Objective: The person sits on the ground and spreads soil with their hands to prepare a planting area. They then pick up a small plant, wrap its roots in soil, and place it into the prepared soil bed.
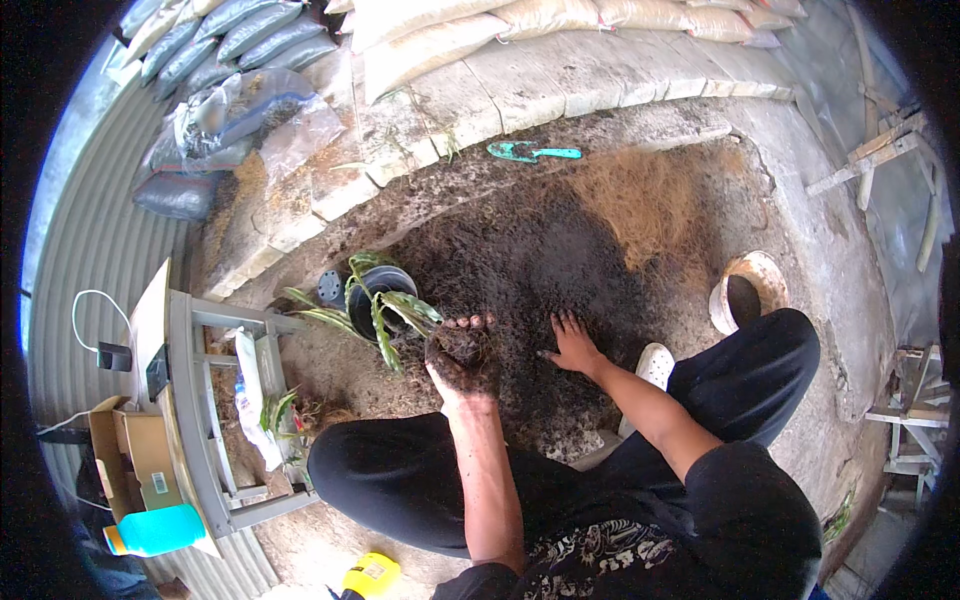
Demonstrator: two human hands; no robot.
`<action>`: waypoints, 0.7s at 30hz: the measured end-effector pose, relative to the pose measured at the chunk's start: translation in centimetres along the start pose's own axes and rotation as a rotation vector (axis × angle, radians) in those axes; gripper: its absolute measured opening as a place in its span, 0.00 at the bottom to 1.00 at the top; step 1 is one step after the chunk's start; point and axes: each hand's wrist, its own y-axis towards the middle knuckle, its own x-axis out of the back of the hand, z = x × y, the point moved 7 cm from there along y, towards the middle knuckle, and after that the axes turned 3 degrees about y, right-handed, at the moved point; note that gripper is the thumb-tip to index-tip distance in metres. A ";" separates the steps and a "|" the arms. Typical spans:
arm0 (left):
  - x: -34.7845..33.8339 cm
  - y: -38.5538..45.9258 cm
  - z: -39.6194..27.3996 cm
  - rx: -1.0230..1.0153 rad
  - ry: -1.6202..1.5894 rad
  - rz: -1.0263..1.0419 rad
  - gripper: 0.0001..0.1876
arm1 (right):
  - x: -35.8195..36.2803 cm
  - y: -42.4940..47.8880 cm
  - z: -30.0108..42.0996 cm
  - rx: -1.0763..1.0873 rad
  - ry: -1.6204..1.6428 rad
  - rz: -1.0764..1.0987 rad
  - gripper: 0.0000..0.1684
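Note:
My left hand [463,358], palm up and dirty with soil, cups a small heap of dark, fibrous soil [463,343]. It is just right of a black plastic pot [381,289] with long-leaved green plants [409,306] lying over its rim. My right hand [576,343] lies palm down, fingers spread, on the pile of dark soil [517,262]. A smaller dark pot [330,288], its holed base showing, lies left of the black pot. Light brown coconut-like fiber [645,202] covers the far right part of the pile.
A turquoise hand trowel [532,151] lies beyond the soil, near a concrete ledge [517,90] with filled sacks [435,52]. A dirty white bucket [759,283] stands at right. A wooden table [180,420] with a turquoise bottle [161,529] is at left; a yellow container [371,574] is below.

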 end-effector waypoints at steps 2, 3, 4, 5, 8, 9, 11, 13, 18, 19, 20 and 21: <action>-1.1 -0.9 0.9 -0.266 0.376 0.015 0.11 | -0.4 -0.7 0.9 -0.037 0.013 0.041 0.47; -2.5 -1.8 1.2 -0.511 0.747 0.043 0.12 | -0.6 -1.0 1.2 -0.055 0.018 0.057 0.46; -2.4 -1.8 1.4 -0.509 0.747 0.042 0.12 | -0.6 -1.2 1.3 -0.070 0.038 0.061 0.45; -2.4 -1.8 1.5 -0.506 0.747 0.040 0.12 | -0.7 -1.3 1.4 -0.084 0.058 0.065 0.43; -0.9 -0.2 0.3 -0.101 0.255 0.145 0.13 | -1.3 -1.4 1.9 -0.039 0.030 0.029 0.36; -1.7 -0.5 1.0 -0.264 0.487 0.136 0.14 | -2.2 -1.4 1.0 -0.025 0.002 0.013 0.33; -1.9 -0.6 2.3 -0.281 0.482 0.060 0.14 | -3.4 -0.9 -0.6 -0.035 0.079 -0.036 0.30; -0.8 -0.2 1.2 -0.091 0.150 0.025 0.14 | -3.8 -0.4 -1.0 -0.109 0.320 -0.024 0.29; -0.5 0.0 -0.7 -0.257 0.442 0.095 0.13 | -3.7 1.1 -4.7 -0.545 1.452 -0.022 0.28; -0.9 -0.3 -1.0 -0.307 0.521 0.112 0.13 | -3.3 0.9 -4.2 -0.637 1.770 -0.016 0.27; -1.2 -0.6 -1.2 -0.358 0.598 0.127 0.13 | -2.5 1.6 -3.4 -0.628 1.796 0.049 0.25; -1.5 -0.6 -0.8 -0.354 0.602 0.131 0.13 | -2.2 2.1 -3.5 -0.625 1.819 0.101 0.23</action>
